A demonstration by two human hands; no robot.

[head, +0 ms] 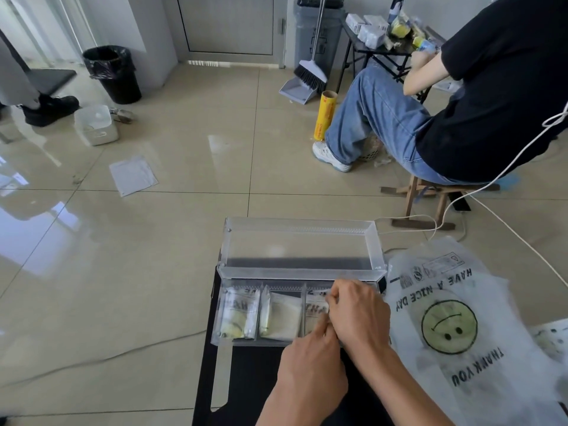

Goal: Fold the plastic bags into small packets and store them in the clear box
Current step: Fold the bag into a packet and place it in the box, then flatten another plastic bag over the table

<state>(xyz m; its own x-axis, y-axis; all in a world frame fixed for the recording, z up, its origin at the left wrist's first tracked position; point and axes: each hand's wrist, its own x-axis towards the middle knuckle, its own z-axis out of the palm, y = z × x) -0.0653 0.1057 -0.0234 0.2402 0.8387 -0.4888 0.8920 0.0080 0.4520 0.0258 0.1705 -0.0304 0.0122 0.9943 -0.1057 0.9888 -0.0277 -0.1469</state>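
Pinched at its far edge by the curled fingers of the right hand (356, 315), the folded packet (316, 309) is seated in the right-hand compartment of the clear box (219, 309); an extended finger of the left hand (310, 358) is laid on its near edge, though whether that hand grips cannot be told. Film of this kind is judged light, soft, slippery and apt to spring open, so a hold across the folded edges, with downward pressure, is advised. Stored packets (239, 315) are seen in the left and middle compartments. The lid (301, 241) is swung back. Unfolded bags (448, 327) are spread just right of the box on the black table (246, 382)
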